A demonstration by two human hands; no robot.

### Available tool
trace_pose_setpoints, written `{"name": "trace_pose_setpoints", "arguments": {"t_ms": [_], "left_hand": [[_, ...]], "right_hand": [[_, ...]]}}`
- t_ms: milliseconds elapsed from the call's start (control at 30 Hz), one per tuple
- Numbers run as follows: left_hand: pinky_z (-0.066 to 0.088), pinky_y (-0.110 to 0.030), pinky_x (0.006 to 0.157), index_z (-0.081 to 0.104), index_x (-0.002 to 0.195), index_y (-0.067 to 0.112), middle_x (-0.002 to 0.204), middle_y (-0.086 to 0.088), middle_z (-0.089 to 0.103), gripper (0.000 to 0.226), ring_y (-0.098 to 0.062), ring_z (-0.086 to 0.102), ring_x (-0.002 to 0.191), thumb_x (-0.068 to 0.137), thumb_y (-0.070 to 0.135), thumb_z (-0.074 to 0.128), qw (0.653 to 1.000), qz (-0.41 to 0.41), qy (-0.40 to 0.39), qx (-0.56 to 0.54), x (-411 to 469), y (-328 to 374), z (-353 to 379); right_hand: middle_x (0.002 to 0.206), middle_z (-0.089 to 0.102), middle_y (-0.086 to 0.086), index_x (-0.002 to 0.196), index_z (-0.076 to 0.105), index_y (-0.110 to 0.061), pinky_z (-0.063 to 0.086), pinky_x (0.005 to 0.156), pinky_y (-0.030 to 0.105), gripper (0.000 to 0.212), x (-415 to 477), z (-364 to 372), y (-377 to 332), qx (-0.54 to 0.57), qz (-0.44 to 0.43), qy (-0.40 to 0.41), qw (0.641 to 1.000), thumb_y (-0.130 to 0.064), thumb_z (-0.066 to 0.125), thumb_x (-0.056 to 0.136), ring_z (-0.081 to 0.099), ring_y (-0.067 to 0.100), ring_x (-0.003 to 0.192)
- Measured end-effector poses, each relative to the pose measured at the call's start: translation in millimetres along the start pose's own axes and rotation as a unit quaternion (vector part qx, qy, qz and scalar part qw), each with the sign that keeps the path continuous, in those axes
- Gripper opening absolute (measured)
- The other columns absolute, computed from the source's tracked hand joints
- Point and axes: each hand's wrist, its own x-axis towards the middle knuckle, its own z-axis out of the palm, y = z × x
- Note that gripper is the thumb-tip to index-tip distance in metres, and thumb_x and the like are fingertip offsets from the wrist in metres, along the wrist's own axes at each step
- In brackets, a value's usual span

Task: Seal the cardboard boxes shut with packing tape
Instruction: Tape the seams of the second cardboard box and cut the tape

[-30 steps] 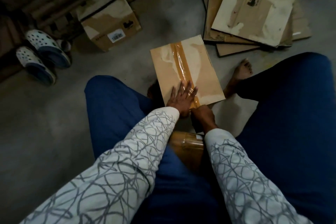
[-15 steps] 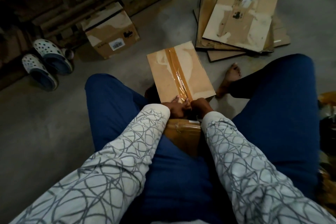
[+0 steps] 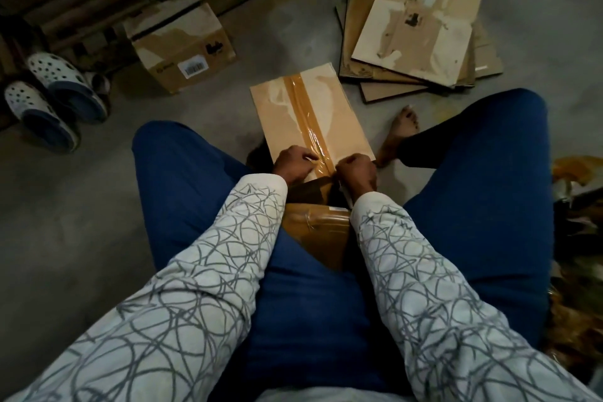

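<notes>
Because the box point(image 3: 280, 114) lies on the floor point(image 3: 98, 222) between the person's spread legs, its long top seam runs straight away from the body and both hands can work the near edge without reaching. A strip of brown tape point(image 3: 305, 108) covers that seam from the far edge to the near one. The left hand point(image 3: 293, 165) sits at the near edge with its fingers curled, pinching the tape down against the cardboard, probably to anchor the stuck part. The right hand point(image 3: 357, 170) is balled just beside it, fingers closed on the tape where it leaves the box toward the roll point(image 3: 318, 228) in the lap. With the hands nearly touching, a short span is left between them, which suits tearing the strip free. The roll rests close so little loose tape hangs. A second box point(image 3: 182, 39) stands further off, and flattened cardboard point(image 3: 417, 19) lies stacked to the right.
</notes>
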Motion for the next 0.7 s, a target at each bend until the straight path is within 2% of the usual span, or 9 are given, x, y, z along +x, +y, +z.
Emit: {"name": "trace_pose_setpoints", "arguments": {"t_ms": [100,200,333,433,500,600,700], "left_hand": [[0.042,-0.041,0.109,0.066,0.131,0.021,0.139,-0.011,0.05,0.037,-0.032,0.052,0.126,0.095,0.023,0.064,0.991,0.016,-0.077,0.11,-1.8,5.9,6.9],[0.043,-0.05,0.108,0.064,0.133,0.025,0.139,-0.013,0.041,0.042,-0.037,0.05,0.125,0.093,0.036,0.065,0.985,0.013,-0.086,0.149,-5.3,16.1,3.1],[0.043,-0.046,0.106,0.056,0.14,0.028,0.145,-0.01,0.047,0.047,-0.032,0.049,0.129,0.095,0.035,0.06,0.973,0.041,-0.093,0.208,-1.9,23.8,-25.6],[0.045,-0.041,0.101,0.056,0.138,0.027,0.14,-0.008,0.054,0.043,-0.029,0.053,0.125,0.095,0.03,0.06,0.94,0.054,-0.086,0.326,7.9,17.7,-65.8],[0.044,-0.04,0.095,0.056,0.137,0.023,0.135,-0.01,0.055,0.041,-0.029,0.053,0.121,0.096,0.031,0.057,0.916,0.054,-0.078,0.391,19.1,12.4,-94.4],[0.039,-0.044,0.098,0.049,0.139,0.021,0.138,-0.013,0.048,0.045,-0.032,0.045,0.125,0.097,0.034,0.055,0.915,0.062,-0.062,0.395,48.7,5.9,-118.9],[0.029,-0.051,0.11,0.029,0.153,0.021,0.154,-0.017,0.028,0.066,-0.036,0.027,0.141,0.095,0.039,0.056,0.932,0.063,-0.061,0.352,88.7,16.7,-114.5]], "right_hand": [[0.109,0.072,0.005,0.107,0.076,-0.023,0.053,0.094,0.037,0.027,5.3,7.1,1.7,0.017,0.0,-0.053,0.998,-0.026,0.065,0.082,0.066,0.027,0.105],[0.106,0.071,0.001,0.111,0.073,-0.027,0.054,0.093,0.036,0.028,2.8,5.4,-3.3,0.054,-0.003,-0.026,0.998,-0.025,0.065,0.085,0.066,0.022,0.099],[0.096,0.075,0.0,0.108,0.073,-0.027,0.06,0.082,0.039,0.019,-4.4,4.5,-12.5,0.091,-0.056,-0.024,0.994,-0.025,0.065,0.091,0.071,0.019,0.086],[0.094,0.073,0.0,0.106,0.072,-0.027,0.063,0.072,0.047,0.014,0.2,4.5,-18.2,0.151,-0.084,-0.051,0.984,-0.022,0.063,0.096,0.073,0.018,0.079],[0.099,0.072,-0.003,0.107,0.07,-0.03,0.063,0.075,0.042,0.014,10.4,1.9,-33.2,0.165,-0.115,-0.036,0.979,-0.023,0.061,0.098,0.072,0.014,0.08],[0.102,0.071,-0.005,0.112,0.068,-0.029,0.062,0.076,0.034,0.016,33.2,2.1,-72.2,0.18,-0.155,-0.027,0.971,-0.025,0.059,0.1,0.071,0.01,0.082],[0.1,0.071,-0.005,0.112,0.068,-0.027,0.061,0.074,0.029,0.017,69.3,7.6,-117.6,0.16,-0.178,-0.029,0.971,-0.023,0.057,0.1,0.07,0.009,0.081]]}}
